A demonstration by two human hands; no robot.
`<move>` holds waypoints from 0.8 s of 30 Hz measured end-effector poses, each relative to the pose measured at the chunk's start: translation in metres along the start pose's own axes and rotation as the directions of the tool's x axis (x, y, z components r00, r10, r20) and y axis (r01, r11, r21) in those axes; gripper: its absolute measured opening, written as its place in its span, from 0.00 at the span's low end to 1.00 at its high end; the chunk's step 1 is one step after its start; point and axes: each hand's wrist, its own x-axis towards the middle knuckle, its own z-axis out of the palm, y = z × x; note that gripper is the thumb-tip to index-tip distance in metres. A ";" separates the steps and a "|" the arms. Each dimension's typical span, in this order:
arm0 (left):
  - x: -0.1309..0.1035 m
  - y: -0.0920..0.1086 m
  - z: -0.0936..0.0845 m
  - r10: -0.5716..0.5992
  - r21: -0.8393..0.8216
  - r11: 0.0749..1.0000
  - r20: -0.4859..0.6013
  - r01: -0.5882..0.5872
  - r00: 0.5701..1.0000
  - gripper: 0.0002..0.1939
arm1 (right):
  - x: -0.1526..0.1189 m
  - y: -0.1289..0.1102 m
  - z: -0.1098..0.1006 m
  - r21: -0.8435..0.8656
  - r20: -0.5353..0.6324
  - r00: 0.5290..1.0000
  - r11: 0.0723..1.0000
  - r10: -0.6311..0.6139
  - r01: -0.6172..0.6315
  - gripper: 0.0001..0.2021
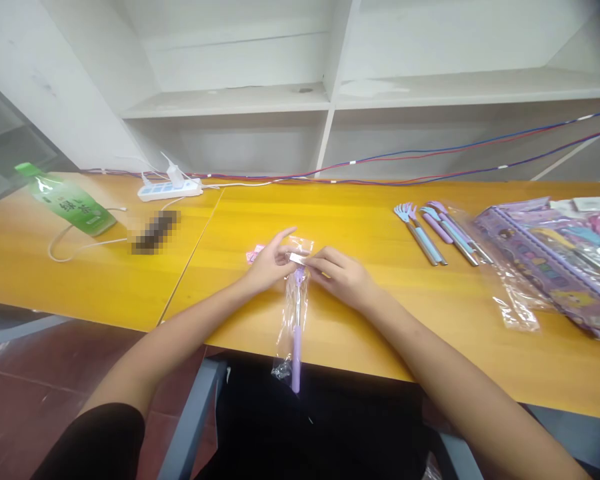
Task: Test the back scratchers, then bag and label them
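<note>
A purple back scratcher (296, 357) with a metal shaft lies inside a clear plastic bag (284, 340), its handle jutting past the table's front edge. At the bag's upper end is a small white strip (297, 258), perhaps a label. My right hand (343, 275) pinches this strip from the right with thumb and fingers. From the left, my left hand (274, 261) grips the bag's top near the strip, its index finger stretched out; the exact hold is partly hidden. Small pink pieces (254, 253) lie beside my left hand, partly covered by it.
Several blue and purple back scratchers (425, 243) lie to the right, beside a crumpled clear bag (517, 310) and a filled purple patterned pouch (525, 267). A green bottle (73, 203), a white power strip (170, 190) and a blurred dark object (155, 232) are at left. Cables run along the back.
</note>
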 end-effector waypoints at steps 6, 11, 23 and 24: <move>0.000 0.000 0.001 0.000 -0.001 1.000 0.032 0.000 0.999 0.53 | -0.007 0.003 0.002 -0.160 0.063 0.998 0.987 0.011 -0.001 0.15; 0.000 0.000 0.002 -0.007 0.008 1.000 0.063 0.007 0.998 0.54 | -0.008 0.002 0.005 -0.123 0.118 0.989 0.989 0.092 -0.077 0.14; -0.005 0.007 0.007 0.034 0.082 0.996 0.063 -0.039 0.997 0.40 | 0.005 0.004 0.006 -0.034 -0.100 0.968 0.972 0.229 -0.233 0.09; -0.004 0.006 0.007 0.037 0.085 0.996 0.049 -0.041 0.998 0.37 | 0.006 0.003 0.005 0.003 -0.105 0.966 0.971 0.236 -0.237 0.08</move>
